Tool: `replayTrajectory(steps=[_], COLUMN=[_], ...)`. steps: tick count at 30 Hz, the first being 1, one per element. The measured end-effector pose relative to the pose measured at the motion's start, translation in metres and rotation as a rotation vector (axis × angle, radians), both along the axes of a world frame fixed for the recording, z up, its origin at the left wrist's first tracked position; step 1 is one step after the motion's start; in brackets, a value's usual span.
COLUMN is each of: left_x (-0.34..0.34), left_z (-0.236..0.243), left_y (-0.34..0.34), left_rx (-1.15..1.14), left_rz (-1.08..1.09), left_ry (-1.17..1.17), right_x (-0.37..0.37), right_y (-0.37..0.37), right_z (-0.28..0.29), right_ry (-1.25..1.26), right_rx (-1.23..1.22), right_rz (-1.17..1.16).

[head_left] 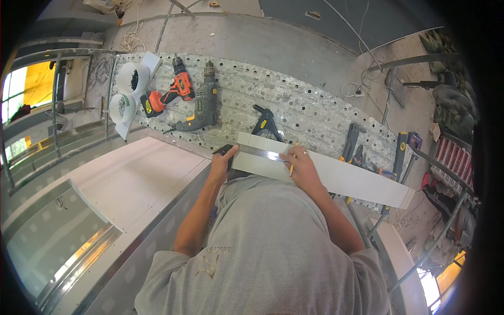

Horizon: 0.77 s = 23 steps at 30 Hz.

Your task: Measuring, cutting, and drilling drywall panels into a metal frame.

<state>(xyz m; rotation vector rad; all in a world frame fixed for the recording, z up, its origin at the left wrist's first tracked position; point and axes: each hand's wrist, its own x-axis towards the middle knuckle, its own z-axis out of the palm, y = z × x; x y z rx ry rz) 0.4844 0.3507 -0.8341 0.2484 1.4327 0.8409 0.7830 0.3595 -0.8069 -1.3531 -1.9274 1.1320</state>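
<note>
A long white board strip (341, 178) lies across in front of me, its left end near my body's middle. Along that end rests a square (257, 151) with a shiny steel blade and a dark handle. My left hand (224, 160) is closed on its handle, at the strip's left edge. A yellow pencil (292, 169) is pinched in my right hand (300, 164), whose fingers are at the far end of the blade, over the strip. Just beyond the strip lies a black hand tool (266, 124) with a grip, perhaps a riveter.
On the perforated metal platform (247, 89) lie an orange-black cordless drill (178, 86) and a grey corded drill (205, 102). Two white tubs (123, 107) of screws stand at the left. Pliers and other hand tools (357, 152) lie at the right. Metal railings (56, 105) border the platform.
</note>
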Motion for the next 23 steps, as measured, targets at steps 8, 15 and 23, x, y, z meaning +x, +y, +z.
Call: replayTrajectory(steps=[8,15,23], left_x=[0.001,0.000,-0.003], left_z=[0.000,-0.002,-0.005], left_y=[0.001,-0.001,-0.005], left_rx=[0.002,0.032,0.042], left_rz=[0.024,0.010,-0.016], left_ry=[0.000,-0.015,0.005], right_x=[-0.012,-0.060,-0.093], right_y=[0.025,0.057,0.070], right_z=[0.031,0.038,0.003], right_ry=[0.217,0.587,0.445], right_rx=[-0.118,-0.397,-0.425], right_rz=[-0.071,-0.150,0.004])
